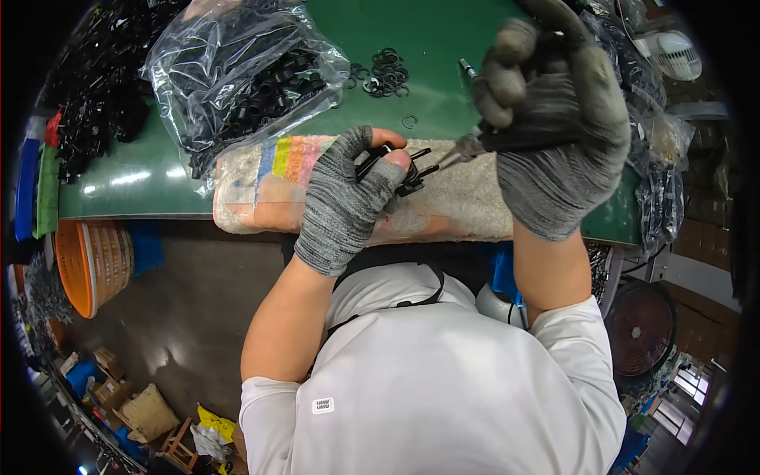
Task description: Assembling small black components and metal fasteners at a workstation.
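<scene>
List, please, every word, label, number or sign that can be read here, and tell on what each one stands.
Small white label on the white shirt: dark printed characters, which I do not copy out.
Pliers in the right hand and black part in the left hand: no lettering visible.
Cardboard boxes at the lower left: any print is too small to read.

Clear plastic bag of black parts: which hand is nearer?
Left. The left hand is just below and right of the clear bag in the picture; the right hand is well to the right, beyond the loose black retaining rings.
</scene>
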Available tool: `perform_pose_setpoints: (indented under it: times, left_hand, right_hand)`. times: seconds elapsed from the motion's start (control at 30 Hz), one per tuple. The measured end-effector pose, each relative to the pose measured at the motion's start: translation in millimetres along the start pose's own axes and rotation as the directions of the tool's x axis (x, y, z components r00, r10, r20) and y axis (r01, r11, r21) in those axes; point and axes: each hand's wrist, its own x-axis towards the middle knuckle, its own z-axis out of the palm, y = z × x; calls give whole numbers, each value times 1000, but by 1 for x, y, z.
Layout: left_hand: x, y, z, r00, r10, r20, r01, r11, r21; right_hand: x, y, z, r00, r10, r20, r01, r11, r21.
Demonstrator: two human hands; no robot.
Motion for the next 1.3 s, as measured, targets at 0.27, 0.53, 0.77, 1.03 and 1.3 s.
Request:
perform_pose_setpoints:
  times: [0.27, 0.53, 0.77, 1.03, 1.3]
  left_hand:
    - [6, -2, 2, 1000, 11, -12, -9, 995, 99]
    - [-2, 5, -20, 988, -53, 142, 42, 996, 84]
    - [-5, 0, -24, 980, -3, 199, -10, 998, 66]
    - [4, -31, -19, 963, 219, 155, -241, 961, 135]
    - [5, -30, -21, 968, 128, 216, -156, 980, 122]
  right_hand:
    - [-4, 28, -5, 993, 51, -103, -70, 979, -191]
    - [8, 11, -31, 913, -91, 397, 171, 971, -170]
    - [19, 8, -41, 639, 130, 758, 175, 935, -309]
    - [8, 24, -69, 654, 143, 743, 192, 918, -346]
    - [27, 22, -54, 586, 171, 792, 180, 925, -333]
